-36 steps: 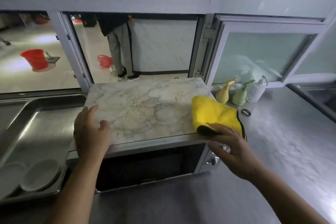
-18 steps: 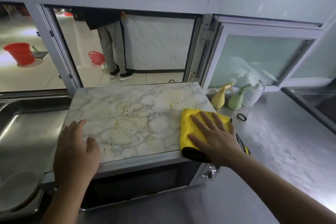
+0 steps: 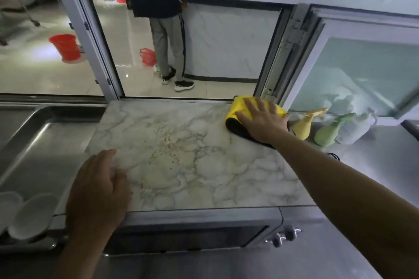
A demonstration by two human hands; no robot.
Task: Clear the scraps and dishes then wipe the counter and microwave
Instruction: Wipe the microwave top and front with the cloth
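Far left: 2 white dishes (image 3: pixel 29 215) lie in a steel sink tray (image 3: pixel 45 142). The left hand (image 3: pixel 98 190), fingers relaxed and flat, rests on the near left corner of the marble-patterned microwave (image 3: pixel 192 165) top. Orange-yellow scraps (image 3: pixel 167 142) dot the top's centre. At the far right corner, the right hand (image 3: pixel 263 120), fingers spread, presses a yellow cloth (image 3: pixel 238 108) flat. Just beside it, 3 spray bottles (image 3: pixel 326 129) stand on the steel counter (image 3: pixel 374 165).

yellow cloth (image 3: pixel 240 108) with a black underside, microwave (image 3: pixel 204 165) top in white-grey marble pattern with orange-yellow specks, yellow spray bottle (image 3: pixel 305 125) next to a pale green one (image 3: pixel 328 131), red bucket (image 3: pixel 65 46) outside.
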